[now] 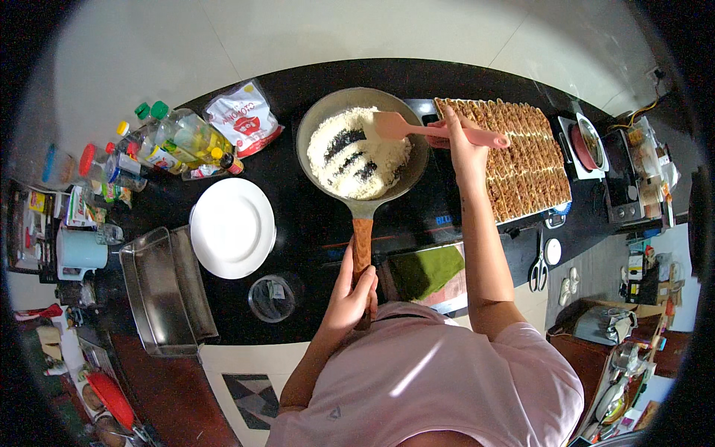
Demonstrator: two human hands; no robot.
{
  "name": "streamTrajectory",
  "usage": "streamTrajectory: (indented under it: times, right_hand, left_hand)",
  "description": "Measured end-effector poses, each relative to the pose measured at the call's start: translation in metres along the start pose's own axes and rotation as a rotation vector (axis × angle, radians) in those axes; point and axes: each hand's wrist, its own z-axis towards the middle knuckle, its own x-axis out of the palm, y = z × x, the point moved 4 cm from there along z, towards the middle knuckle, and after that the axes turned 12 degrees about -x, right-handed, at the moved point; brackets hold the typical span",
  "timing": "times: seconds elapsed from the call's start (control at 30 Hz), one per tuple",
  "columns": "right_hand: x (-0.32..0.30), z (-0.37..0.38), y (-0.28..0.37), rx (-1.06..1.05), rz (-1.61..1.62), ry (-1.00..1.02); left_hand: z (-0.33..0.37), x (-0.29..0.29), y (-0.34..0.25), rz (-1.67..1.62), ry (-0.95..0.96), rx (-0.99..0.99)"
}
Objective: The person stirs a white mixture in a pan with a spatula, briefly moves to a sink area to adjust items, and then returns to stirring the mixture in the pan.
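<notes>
My left hand (347, 299) is closed around the wooden handle (362, 242) of a frying pan (421, 158) with a grey inside. A pale, flour-like powder (342, 175) covers much of the pan's bottom, with dark streaks showing through it. In my right hand (463, 145) is a pink spatula (391, 125), its blade down in the powder at the pan's upper right. Right of the pan, partly under my right forearm, lies a large slab of brown, bumpy pieces in rows (525, 149). I cannot tell what the dark streaks are.
A white plate (232, 227), a clear round container (271, 299) and a metal loaf-shaped pan (153, 290) stand to the left. Behind them are oil bottles (182, 134) and a white-red bag (243, 118). Black scissors (538, 272) lie right. A green sheet (424, 274) is near my body.
</notes>
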Motion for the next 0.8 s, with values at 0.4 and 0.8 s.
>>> streamTrajectory:
  times: [0.4,0.8]
  right_hand:
    - [0.063,-0.081,0.042,-0.580,-0.312,0.455]
    - [0.074,-0.039,0.017,-0.544,-0.307,0.382]
  left_hand:
    - [-0.002,0.002,-0.004,0.014,0.014,-0.037]
    - [0.001,0.001,-0.001,0.022,0.004,-0.021]
